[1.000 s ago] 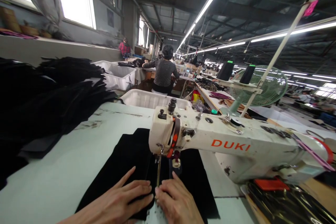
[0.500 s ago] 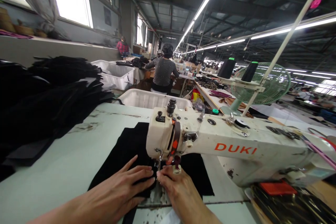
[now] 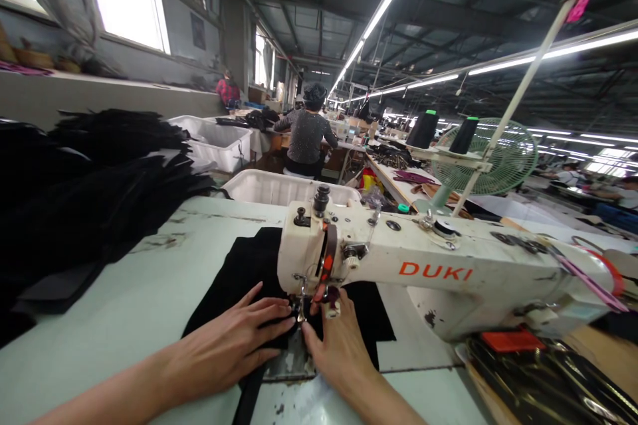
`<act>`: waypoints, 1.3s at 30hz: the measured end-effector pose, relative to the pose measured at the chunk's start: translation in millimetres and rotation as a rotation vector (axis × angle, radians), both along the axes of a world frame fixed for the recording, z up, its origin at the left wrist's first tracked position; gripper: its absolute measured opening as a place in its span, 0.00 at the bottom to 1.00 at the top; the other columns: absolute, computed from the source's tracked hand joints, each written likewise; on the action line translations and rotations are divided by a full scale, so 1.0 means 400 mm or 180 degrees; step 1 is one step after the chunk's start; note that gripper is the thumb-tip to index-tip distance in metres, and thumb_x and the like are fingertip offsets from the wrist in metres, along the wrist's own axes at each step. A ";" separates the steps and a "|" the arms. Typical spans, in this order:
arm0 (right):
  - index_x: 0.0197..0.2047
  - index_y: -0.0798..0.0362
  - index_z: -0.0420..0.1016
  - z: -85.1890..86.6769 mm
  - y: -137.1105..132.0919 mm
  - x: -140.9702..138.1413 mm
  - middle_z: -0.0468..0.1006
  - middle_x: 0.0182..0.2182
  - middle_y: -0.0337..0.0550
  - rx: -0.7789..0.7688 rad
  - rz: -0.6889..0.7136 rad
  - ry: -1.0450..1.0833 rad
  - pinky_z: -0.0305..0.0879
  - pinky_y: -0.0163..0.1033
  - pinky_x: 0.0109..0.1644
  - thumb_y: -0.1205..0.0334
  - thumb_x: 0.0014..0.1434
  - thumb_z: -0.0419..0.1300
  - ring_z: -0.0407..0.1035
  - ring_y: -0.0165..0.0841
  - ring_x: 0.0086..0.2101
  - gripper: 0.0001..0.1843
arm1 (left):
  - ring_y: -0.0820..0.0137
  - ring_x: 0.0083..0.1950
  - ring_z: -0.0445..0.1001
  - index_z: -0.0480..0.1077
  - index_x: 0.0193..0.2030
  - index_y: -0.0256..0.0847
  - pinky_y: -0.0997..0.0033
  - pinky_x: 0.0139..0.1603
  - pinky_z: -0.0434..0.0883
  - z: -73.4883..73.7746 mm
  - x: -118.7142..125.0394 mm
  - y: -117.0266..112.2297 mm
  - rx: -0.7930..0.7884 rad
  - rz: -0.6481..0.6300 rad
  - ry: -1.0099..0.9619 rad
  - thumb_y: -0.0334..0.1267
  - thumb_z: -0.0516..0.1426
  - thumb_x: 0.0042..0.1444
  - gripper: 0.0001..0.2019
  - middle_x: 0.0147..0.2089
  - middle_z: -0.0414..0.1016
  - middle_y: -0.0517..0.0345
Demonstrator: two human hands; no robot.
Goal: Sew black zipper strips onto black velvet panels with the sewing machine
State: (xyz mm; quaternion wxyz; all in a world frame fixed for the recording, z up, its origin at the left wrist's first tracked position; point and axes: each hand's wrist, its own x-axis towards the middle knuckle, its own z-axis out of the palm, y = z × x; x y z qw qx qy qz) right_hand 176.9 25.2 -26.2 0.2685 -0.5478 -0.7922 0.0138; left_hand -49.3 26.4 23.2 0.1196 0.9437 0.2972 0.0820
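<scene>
A piece of black fabric (image 3: 238,273) lies flat on the sewing machine's bed, running under the presser foot (image 3: 301,311) of a white sewing machine (image 3: 373,259). On the fabric's left part rests my left hand (image 3: 239,339), fingers spread and tips close to the foot. My right hand (image 3: 343,348) lies on the other side of the needle area, its thumb beside the foot and its fingers stretched forward over the fabric; the machine head partly covers them. A narrow black strip (image 3: 248,398) hangs toward me below my left hand.
Stacked black fabric pieces (image 3: 114,192) cover the table's left side. A white plastic bin (image 3: 294,187) stands behind the machine. Thread cones (image 3: 423,129) and a green fan (image 3: 511,156) are at the right. Shiny dark items (image 3: 538,378) lie front right. A person (image 3: 309,133) sits ahead.
The right hand has gone from a pinch near the foot to fingers stretched forward. The fabric has shifted slightly away from me. The left hand stays nearly in place.
</scene>
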 end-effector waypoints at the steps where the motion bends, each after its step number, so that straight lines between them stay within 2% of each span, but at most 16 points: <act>1: 0.47 0.58 0.73 -0.001 0.000 -0.004 0.75 0.46 0.57 0.0004 -0.0032 -0.0025 0.68 0.56 0.52 0.67 0.53 0.64 0.69 0.51 0.48 0.16 | 0.62 0.70 0.59 0.57 0.70 0.52 0.43 0.71 0.43 -0.001 0.000 0.002 0.0008 -0.0002 0.0001 0.38 0.52 0.69 0.24 0.68 0.65 0.57; 7: 0.44 0.54 0.73 -0.022 0.005 -0.003 0.74 0.46 0.54 0.0303 -0.0027 -0.0156 0.68 0.53 0.50 0.64 0.53 0.65 0.68 0.50 0.49 0.14 | 0.61 0.70 0.59 0.58 0.69 0.52 0.44 0.71 0.42 -0.013 -0.006 0.005 0.0067 -0.0033 -0.0091 0.39 0.53 0.69 0.23 0.68 0.65 0.56; 10: 0.48 0.54 0.73 -0.024 0.012 0.001 0.75 0.46 0.54 0.0451 0.0086 -0.0242 0.69 0.52 0.48 0.64 0.56 0.64 0.69 0.49 0.47 0.16 | 0.60 0.70 0.58 0.58 0.70 0.50 0.43 0.71 0.43 -0.017 -0.007 0.004 0.0068 -0.0056 -0.0132 0.36 0.54 0.68 0.24 0.68 0.65 0.54; 14: 0.53 0.51 0.72 -0.006 0.037 0.011 0.76 0.45 0.51 0.0600 0.0328 -0.0439 0.66 0.51 0.49 0.67 0.60 0.62 0.69 0.46 0.48 0.17 | 0.60 0.70 0.58 0.57 0.70 0.50 0.41 0.70 0.44 -0.006 -0.001 0.003 0.0032 -0.0063 -0.0093 0.35 0.53 0.68 0.25 0.68 0.65 0.54; 18: 0.50 0.53 0.75 0.007 0.072 0.016 0.78 0.43 0.51 0.0726 0.0533 -0.0670 0.66 0.49 0.49 0.69 0.60 0.61 0.71 0.43 0.44 0.14 | 0.61 0.69 0.61 0.58 0.69 0.52 0.43 0.71 0.45 0.007 0.002 -0.001 0.0040 -0.0066 -0.0160 0.36 0.53 0.68 0.24 0.67 0.66 0.56; 24: 0.41 0.55 0.78 -0.004 0.097 -0.008 0.79 0.35 0.50 0.0818 0.0466 -0.0787 0.65 0.53 0.50 0.69 0.62 0.58 0.73 0.44 0.39 0.07 | 0.62 0.69 0.60 0.58 0.69 0.52 0.44 0.71 0.45 0.005 -0.002 -0.007 0.0104 -0.0072 -0.0103 0.36 0.52 0.69 0.23 0.68 0.65 0.55; 26: 0.43 0.56 0.78 0.004 0.086 0.001 0.79 0.36 0.51 0.0845 0.0487 -0.0759 0.66 0.51 0.49 0.69 0.61 0.59 0.73 0.43 0.40 0.08 | 0.62 0.69 0.60 0.58 0.70 0.51 0.44 0.71 0.45 0.003 -0.004 -0.007 0.0145 -0.0069 -0.0078 0.37 0.52 0.69 0.23 0.68 0.64 0.55; 29: 0.51 0.57 0.74 0.029 0.044 0.035 0.78 0.44 0.53 0.0902 0.0606 -0.0702 0.68 0.47 0.50 0.69 0.59 0.61 0.71 0.43 0.45 0.16 | 0.62 0.69 0.60 0.58 0.69 0.48 0.46 0.72 0.45 0.003 -0.005 -0.005 0.0183 -0.0087 -0.0061 0.35 0.52 0.68 0.24 0.68 0.65 0.54; 32: 0.54 0.53 0.71 0.046 -0.004 0.065 0.76 0.49 0.49 0.0999 0.0967 -0.0655 0.65 0.49 0.56 0.70 0.60 0.60 0.69 0.42 0.50 0.18 | 0.61 0.68 0.61 0.59 0.69 0.47 0.47 0.72 0.46 0.007 -0.002 -0.005 0.0210 -0.0101 -0.0075 0.31 0.54 0.65 0.26 0.67 0.66 0.54; 35: 0.54 0.48 0.72 0.042 -0.028 0.071 0.78 0.47 0.42 0.1053 0.1286 -0.0514 0.62 0.48 0.60 0.71 0.62 0.59 0.71 0.37 0.48 0.17 | 0.61 0.66 0.66 0.61 0.68 0.48 0.49 0.72 0.47 0.014 0.004 -0.007 0.0283 -0.0150 -0.0164 0.26 0.55 0.60 0.29 0.63 0.70 0.54; 39: 0.53 0.47 0.72 0.021 -0.026 0.061 0.80 0.46 0.41 0.0960 0.1246 -0.0389 0.63 0.45 0.60 0.69 0.63 0.59 0.73 0.35 0.46 0.16 | 0.63 0.63 0.69 0.63 0.67 0.47 0.57 0.72 0.52 0.022 0.011 -0.004 0.0250 -0.0274 -0.0252 0.24 0.54 0.58 0.30 0.60 0.73 0.56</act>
